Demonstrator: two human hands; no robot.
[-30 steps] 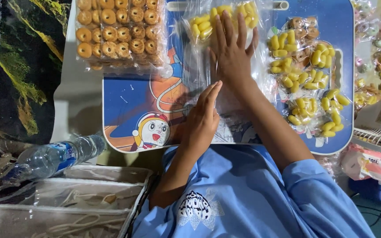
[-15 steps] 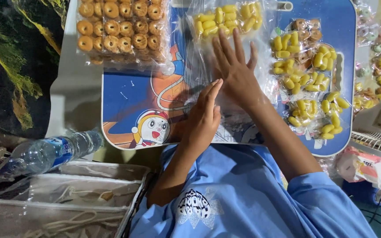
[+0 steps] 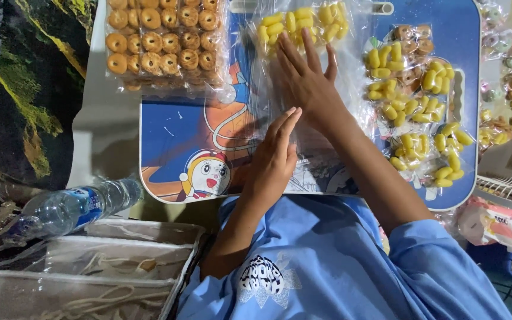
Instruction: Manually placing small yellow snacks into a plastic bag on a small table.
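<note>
**Both hands flat on a clear bag of yellow snacks**

Blue and cartoon-printed, a small lap table fills the middle of the head view, standing beside a green patterned cloth. On the table lies a clear plastic bag with yellow snack pieces gathered at its far end. The right hand lies flat on the bag, fingers spread and straight, fingertips just short of the yellow pieces. The left hand is open too, set on edge against the bag's near part, its fingertips touching the right wrist. Neither hand grips anything. A pack of round ring biscuits sits on the table's far left corner. Small filled packets of yellow pieces crowd its right side. A plastic water bottle lies beside the near left edge.
</note>
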